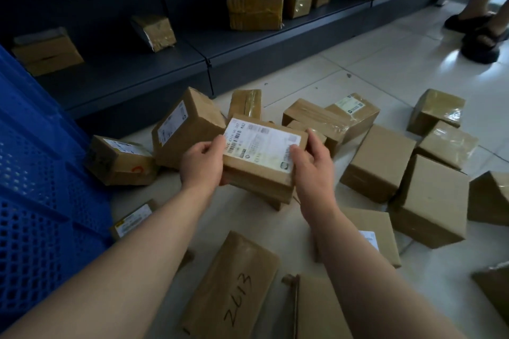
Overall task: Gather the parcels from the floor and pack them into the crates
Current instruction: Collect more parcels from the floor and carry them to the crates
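Observation:
I hold a flat brown parcel with a white shipping label (261, 151) above the floor, on top of a second brown parcel (256, 190) beneath it. My left hand (202, 164) grips the left end of the stack, thumb on the label. My right hand (312, 164) grips the right end, thumb on the label's corner. A blue perforated crate (41, 187) stands at the left. Several brown cardboard parcels lie scattered on the tiled floor, among them a box marked 2613 (234, 292) and a plain box (432, 201).
A dark metal shelf (165, 69) runs along the back with several taped parcels on it. Another person's feet in dark sandals (479, 36) stand at the upper right. Pale floor tiles (385, 58) show between the parcels and the shelf.

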A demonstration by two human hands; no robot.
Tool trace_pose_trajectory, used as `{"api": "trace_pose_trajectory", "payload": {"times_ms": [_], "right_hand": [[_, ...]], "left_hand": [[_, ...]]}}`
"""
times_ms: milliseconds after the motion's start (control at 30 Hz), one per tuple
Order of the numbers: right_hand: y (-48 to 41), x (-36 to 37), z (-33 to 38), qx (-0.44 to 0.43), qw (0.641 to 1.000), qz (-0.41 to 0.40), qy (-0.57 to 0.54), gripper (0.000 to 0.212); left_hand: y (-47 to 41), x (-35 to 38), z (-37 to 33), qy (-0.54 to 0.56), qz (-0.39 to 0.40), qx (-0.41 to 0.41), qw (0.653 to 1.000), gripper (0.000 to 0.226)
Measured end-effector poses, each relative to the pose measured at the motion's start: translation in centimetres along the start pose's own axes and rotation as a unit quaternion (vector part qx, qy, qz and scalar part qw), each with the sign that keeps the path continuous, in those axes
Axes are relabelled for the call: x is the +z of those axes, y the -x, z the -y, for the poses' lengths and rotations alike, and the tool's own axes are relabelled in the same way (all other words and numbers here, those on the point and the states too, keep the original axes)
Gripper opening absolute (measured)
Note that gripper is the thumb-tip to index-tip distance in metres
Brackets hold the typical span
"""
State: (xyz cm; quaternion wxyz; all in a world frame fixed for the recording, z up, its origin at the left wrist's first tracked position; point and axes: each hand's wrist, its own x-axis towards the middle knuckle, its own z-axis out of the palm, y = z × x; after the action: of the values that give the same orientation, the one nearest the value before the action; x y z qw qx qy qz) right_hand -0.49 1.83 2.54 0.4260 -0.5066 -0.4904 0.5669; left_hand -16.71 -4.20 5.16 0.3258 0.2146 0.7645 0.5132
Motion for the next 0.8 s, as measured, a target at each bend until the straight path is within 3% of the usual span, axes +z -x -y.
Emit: {"api": "trace_pose_trajectory", "payload": {"times_ms": [100, 300, 533, 633, 700, 800], "right_hand": [[-0.6, -4.9, 1.1, -0.001, 0.999, -0.039, -0.008, 0.054], [0.4, -14.2, 0.8, 0.063, 0.996, -0.064, -0.006, 0.051], [1.2, -19.3, -2.4, 0.188, 0.978, 0.043, 0.079, 0.069], [1.4, -20.4, -3.3, 0.226, 0.972, 0.038, 0.056, 0.083], [1.8, -21.2, -3.8, 0.26, 0.964, 0.043, 0.037, 0.095], [2.7, -22.2, -4.8, 0.298, 0.952, 0.065, 0.036, 0.104]], "left_hand": [[2.7, 3.6, -1.1, -0.019, 0.096, 0.012, 0.995, 0.033], [6.9, 10.7, 0.0, -0.056, 0.189, -0.008, 0.98, 0.032], [8.8, 14.7, 3.7, -0.098, 0.299, -0.135, 0.94, 0.033], [8.9, 14.7, 4.1, -0.112, 0.306, -0.137, 0.935, 0.028], [8.5, 14.5, 4.3, -0.116, 0.32, -0.144, 0.929, 0.039], [8.1, 14.6, 5.2, -0.079, 0.362, -0.2, 0.907, 0.091]]}}
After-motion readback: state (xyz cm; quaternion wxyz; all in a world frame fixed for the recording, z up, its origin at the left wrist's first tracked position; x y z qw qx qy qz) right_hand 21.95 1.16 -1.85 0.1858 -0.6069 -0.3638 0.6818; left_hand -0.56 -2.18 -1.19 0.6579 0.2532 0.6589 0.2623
